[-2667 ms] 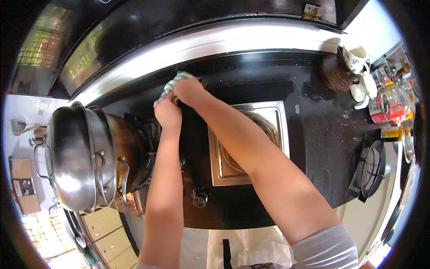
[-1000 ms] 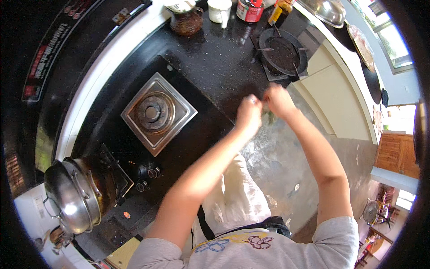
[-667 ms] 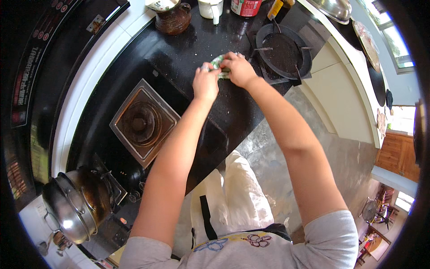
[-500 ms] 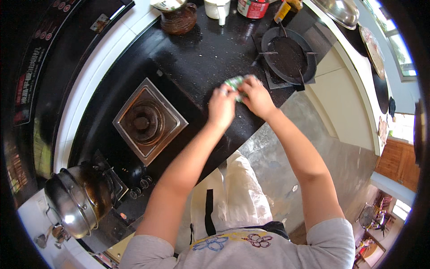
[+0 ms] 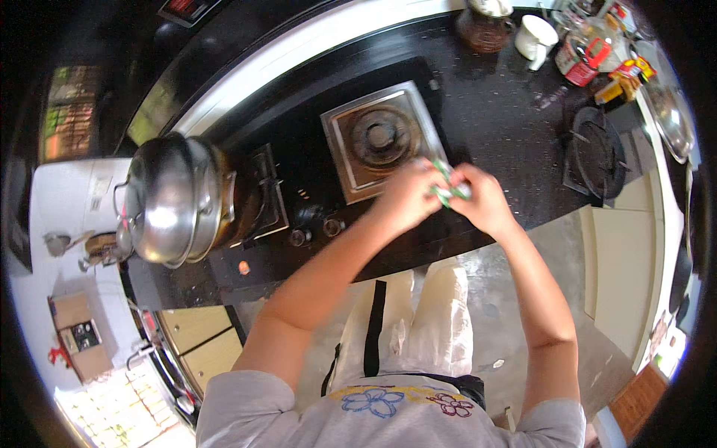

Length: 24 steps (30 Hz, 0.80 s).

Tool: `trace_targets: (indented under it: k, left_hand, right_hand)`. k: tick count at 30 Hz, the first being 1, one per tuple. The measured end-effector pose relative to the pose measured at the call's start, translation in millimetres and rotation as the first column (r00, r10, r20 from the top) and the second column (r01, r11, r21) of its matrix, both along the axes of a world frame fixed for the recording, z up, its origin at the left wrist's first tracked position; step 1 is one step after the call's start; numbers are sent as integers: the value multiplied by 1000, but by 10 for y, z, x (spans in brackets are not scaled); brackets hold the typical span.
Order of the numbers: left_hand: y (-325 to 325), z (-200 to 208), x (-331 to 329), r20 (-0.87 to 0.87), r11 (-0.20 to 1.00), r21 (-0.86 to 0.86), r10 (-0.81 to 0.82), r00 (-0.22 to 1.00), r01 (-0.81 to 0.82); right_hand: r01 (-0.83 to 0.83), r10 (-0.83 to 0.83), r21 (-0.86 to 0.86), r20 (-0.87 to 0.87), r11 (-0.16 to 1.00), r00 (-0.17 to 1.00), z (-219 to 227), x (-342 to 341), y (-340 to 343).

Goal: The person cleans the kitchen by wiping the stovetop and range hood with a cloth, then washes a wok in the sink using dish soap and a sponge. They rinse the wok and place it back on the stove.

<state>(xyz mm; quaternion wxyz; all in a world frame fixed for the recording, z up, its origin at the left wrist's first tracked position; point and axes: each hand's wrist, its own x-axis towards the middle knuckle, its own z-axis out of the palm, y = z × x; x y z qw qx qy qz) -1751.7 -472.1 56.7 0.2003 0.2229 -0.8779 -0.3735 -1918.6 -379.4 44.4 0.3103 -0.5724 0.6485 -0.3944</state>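
Observation:
Between my two hands is a small, crumpled green-and-white piece, cloth or wrapper; blur hides which. My left hand closes its fingers on one side of it. The other side is in the closed fingers of my right hand. Both hands are held close together over the black counter, just off the right corner of the burner's square metal tray.
At left a large steamer pot stands on the other burner, with control knobs near the front edge. A black pan sits at the right. Along the back are a brown clay pot, a white mug and a red-labelled jar.
My view has turned left, so the burner and steamer pot stand further right in it. My hands have moved from near the pan to beside the burner, still gripping the green-and-white piece.

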Motion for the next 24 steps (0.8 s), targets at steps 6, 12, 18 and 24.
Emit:
trace_targets:
  k: [6, 12, 18, 24]
  left_hand:
    - [-853, -8, 1540, 181, 788, -473, 525, 831, -395]
    - [-1060, -663, 1835, 534, 672, -658, 734, 419, -339]
    - [-841, -780, 1954, 599, 588, -254, 719, 352, -768]
    - [-385, -655, 2255, 415, 796, -275, 604, 681, -539]
  right_hand:
    - [-209, 103, -366, -288, 907, 952, -197, 1535, -1681]
    - [-429, 329, -300, -331, 852, 884, -1075, 2398, -2684]
    - [-651, 519, -123, -503, 749, 691, -1023, 2447, -2176]
    - [-718, 656, 203, -618, 666, 434, -493, 2400, -1798]
